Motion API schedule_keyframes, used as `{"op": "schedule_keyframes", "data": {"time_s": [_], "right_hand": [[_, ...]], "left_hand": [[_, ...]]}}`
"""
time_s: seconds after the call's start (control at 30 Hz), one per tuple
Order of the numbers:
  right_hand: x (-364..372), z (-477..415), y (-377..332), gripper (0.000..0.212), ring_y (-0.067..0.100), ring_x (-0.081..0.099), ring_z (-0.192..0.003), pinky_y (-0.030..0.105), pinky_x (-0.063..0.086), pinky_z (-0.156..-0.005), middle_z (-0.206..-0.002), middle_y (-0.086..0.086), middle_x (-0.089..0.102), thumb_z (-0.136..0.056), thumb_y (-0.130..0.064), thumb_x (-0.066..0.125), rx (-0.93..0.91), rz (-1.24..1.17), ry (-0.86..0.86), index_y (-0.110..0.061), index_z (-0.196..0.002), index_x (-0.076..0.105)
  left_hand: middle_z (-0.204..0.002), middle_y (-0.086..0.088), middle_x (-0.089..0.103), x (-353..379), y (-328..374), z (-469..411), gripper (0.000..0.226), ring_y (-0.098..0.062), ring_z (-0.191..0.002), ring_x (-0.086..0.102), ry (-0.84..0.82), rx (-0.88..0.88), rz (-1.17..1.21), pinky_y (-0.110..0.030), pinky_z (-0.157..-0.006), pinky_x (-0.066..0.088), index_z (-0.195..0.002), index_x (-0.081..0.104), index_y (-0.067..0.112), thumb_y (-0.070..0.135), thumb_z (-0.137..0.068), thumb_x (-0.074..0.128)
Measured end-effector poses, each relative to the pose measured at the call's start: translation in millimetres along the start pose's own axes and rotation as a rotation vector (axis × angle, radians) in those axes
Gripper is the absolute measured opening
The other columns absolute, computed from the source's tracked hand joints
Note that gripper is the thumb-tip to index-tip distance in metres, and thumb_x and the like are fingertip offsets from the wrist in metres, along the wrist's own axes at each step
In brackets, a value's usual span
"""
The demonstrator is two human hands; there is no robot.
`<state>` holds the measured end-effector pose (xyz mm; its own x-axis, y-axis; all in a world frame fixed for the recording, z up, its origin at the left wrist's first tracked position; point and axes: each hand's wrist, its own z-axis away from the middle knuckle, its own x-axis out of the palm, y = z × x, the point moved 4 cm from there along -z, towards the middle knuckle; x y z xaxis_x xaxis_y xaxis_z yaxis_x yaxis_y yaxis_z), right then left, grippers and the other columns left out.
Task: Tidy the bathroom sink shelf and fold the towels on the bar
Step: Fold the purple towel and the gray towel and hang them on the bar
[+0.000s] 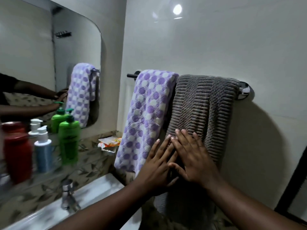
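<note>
we press our left hand (158,165) and right hand (193,159) flat, fingers spread and gripping nothing, on the lower part of the grey towel (202,110), the right fingertips overlapping the left. this towel is thick and ribbed, with a woven waffle panel down its middle, folded over the dark towel bar (132,75) above our hands. touching it, just left of our left hand, hangs the purple towel (144,117), soft terry with lilac and white dots, also draped over the bar. further left, on the glass shelf (54,170), stand a green pump bottle (69,138), a blue bottle (43,155) with a white pump, and a blurred red container (17,151). below them sit the white sink (99,188) and chrome tap (68,195).
</note>
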<state>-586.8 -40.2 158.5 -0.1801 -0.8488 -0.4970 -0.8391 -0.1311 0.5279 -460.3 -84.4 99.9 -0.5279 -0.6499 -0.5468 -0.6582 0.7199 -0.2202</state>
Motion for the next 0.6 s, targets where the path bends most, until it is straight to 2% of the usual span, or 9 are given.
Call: {"op": "schedule_keyframes", "data": {"time_s": [0.1, 0.2, 0.27, 0.4, 0.6], "right_hand": [[-0.2, 7.8, -11.8, 0.077, 0.036, 0.042, -0.145, 0.056, 0.035, -0.114, -0.156, 0.019, 0.045, -0.101, -0.063, 0.032, 0.004, -0.06, 0.016, -0.004, -0.145, 0.053], [0.2, 13.7, -25.4, 0.075, 0.037, 0.045, -0.144, 0.054, 0.033, -0.115, -0.155, 0.019, 0.046, -0.099, -0.061, 0.036, 0.013, -0.119, 0.04, -0.003, -0.144, 0.054], [-0.5, 13.8, -35.0, 0.077, 0.037, 0.045, -0.143, 0.053, 0.034, -0.115, -0.154, 0.021, 0.046, -0.097, -0.062, 0.041, 0.024, -0.142, 0.047, -0.003, -0.144, 0.054], [-7.3, 5.4, -56.3, 0.08, 0.035, 0.04, -0.147, 0.053, 0.036, -0.117, -0.158, 0.02, 0.041, -0.096, -0.064, 0.041, 0.051, -0.257, 0.064, -0.003, -0.149, 0.048], [-16.8, -29.6, -92.4, 0.079, 0.033, 0.039, -0.148, 0.049, 0.032, -0.119, -0.16, 0.019, 0.039, -0.097, -0.063, 0.044, 0.044, -0.392, 0.095, -0.005, -0.151, 0.046]], "left_hand": [[-0.167, -0.012, 0.028, -17.1, -3.2, 18.1, 0.075, -0.034, -0.158, 0.019, -0.036, -0.049, -0.062, -0.057, -0.121, 0.03, -0.155, 0.04, 0.007, 0.049, -0.096, 0.054], [-0.172, -0.007, 0.016, -36.6, -9.6, 34.5, 0.075, -0.027, -0.16, 0.013, -0.063, -0.13, -0.129, -0.053, -0.123, 0.026, -0.162, 0.026, 0.014, 0.053, -0.1, 0.043], [-0.172, -0.007, 0.016, -48.2, -17.7, 44.9, 0.076, -0.026, -0.159, 0.014, -0.071, -0.181, -0.161, -0.053, -0.124, 0.026, -0.162, 0.025, 0.015, 0.058, -0.101, 0.039], [-0.172, -0.009, 0.013, -71.5, -41.6, 68.3, 0.083, -0.029, -0.16, 0.011, -0.103, -0.273, -0.221, -0.055, -0.123, 0.024, -0.162, 0.023, 0.013, 0.061, -0.099, 0.047], [-0.173, -0.01, 0.011, -102.8, -82.6, 90.6, 0.082, -0.028, -0.16, 0.011, -0.151, -0.401, -0.315, -0.053, -0.125, 0.02, -0.163, 0.019, 0.013, 0.063, -0.1, 0.034]]}}
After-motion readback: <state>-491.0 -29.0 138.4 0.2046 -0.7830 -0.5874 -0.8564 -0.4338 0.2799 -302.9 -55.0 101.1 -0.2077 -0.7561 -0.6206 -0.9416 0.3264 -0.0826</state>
